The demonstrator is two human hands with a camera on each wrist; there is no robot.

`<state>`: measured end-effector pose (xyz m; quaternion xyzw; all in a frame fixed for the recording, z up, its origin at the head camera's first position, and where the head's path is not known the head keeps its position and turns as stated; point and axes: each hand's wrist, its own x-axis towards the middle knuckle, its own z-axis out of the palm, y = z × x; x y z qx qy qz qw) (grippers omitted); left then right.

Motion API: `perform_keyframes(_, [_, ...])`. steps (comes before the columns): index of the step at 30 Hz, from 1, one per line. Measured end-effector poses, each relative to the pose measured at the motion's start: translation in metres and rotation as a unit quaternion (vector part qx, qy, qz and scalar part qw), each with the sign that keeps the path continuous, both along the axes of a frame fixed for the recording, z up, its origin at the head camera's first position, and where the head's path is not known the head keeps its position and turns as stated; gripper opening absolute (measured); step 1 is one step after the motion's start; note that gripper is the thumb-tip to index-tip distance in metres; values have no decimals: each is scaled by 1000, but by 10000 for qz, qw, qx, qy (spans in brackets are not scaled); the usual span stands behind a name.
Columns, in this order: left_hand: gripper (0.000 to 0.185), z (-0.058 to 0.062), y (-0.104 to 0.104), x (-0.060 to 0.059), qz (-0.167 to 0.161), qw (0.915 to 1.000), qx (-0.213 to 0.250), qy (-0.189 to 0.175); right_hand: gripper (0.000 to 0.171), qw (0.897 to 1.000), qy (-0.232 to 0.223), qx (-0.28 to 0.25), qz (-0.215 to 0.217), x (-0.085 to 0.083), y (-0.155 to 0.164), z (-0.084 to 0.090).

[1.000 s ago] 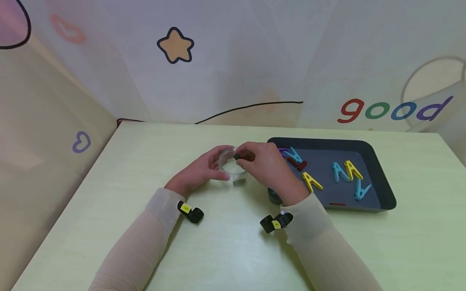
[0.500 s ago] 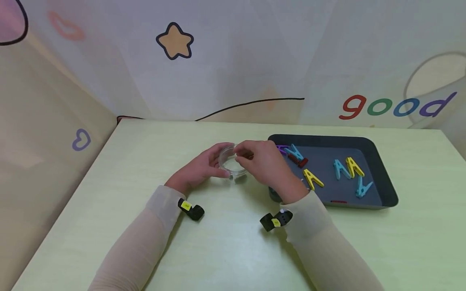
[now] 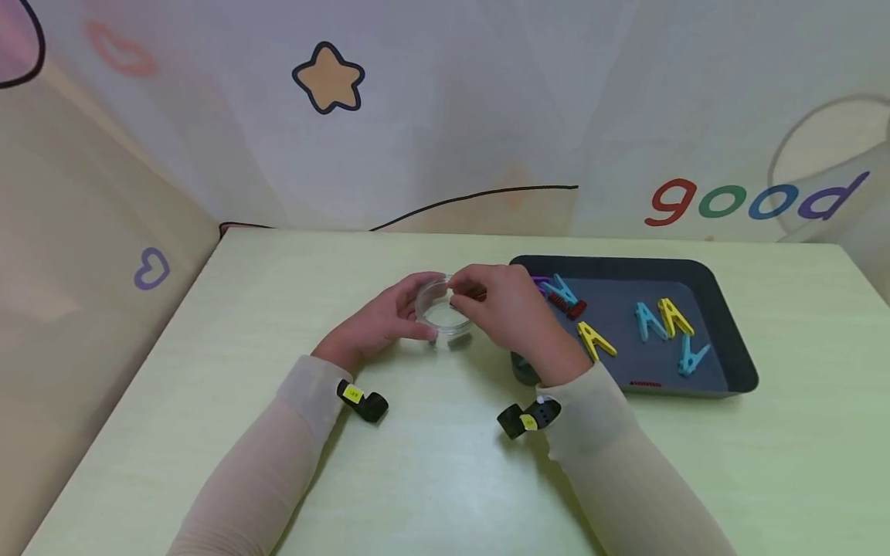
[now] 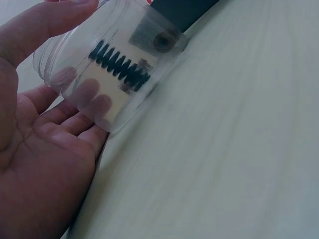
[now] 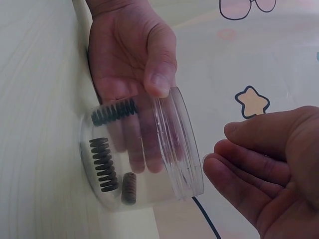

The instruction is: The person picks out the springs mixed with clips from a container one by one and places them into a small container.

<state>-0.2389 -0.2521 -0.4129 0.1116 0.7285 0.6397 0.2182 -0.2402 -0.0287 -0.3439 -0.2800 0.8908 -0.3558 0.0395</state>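
My left hand (image 3: 378,324) grips a clear plastic jar (image 3: 445,328) on the table, thumb on one side and fingers on the other. Inside the jar, in the right wrist view, lie a dark green spring (image 5: 113,112), a grey-brown spring (image 5: 103,164) and what looks like a shorter one (image 5: 128,188). The left wrist view shows the dark green spring (image 4: 119,64) through the wall too. My right hand (image 3: 511,316) hovers at the jar's mouth. Its thumb and fingers stand apart in the right wrist view, and nothing shows between them.
To the right stands a dark grey tray (image 3: 737,363). In it lie yellow clips (image 3: 596,340), blue clips (image 3: 650,320), a purple clip, dark red springs (image 3: 566,305) and another red spring (image 3: 645,384) near the front wall. A printed cloth (image 3: 480,116) hangs behind the table.
One second ago my right fingers pinched a dark green spring over the jar; now they hold nothing and a dark green spring is in the jar. The left hand keeps its place.
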Motion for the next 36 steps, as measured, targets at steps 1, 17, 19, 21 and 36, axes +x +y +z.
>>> perform_keyframes(1, [76, 0, 0, 0, 1, 10000, 29, 9, 21, 10000, 13, 7, -15, 0, 0, 1])
perform_keyframes(17, [76, -3, -1, 0, 18, 10000, 97, 5, 22, 9997, -153, 57, -164, -1, 5, 7])
perform_keyframes(19, [76, -4, -1, 0, 17, 9999, 134, 8, 22, 9997, -142, 48, -188, -2, 7, 8])
perform_keyframes(21, [77, -5, -1, -1, 5, 9998, 175, 18, 22, 9997, -132, 37, -207, -2, 8, 9])
perform_keyframes(36, [77, 1, 1, -1, -43, 9998, 165, 41, 22, 9994, -27, -58, -345, -7, 17, 12])
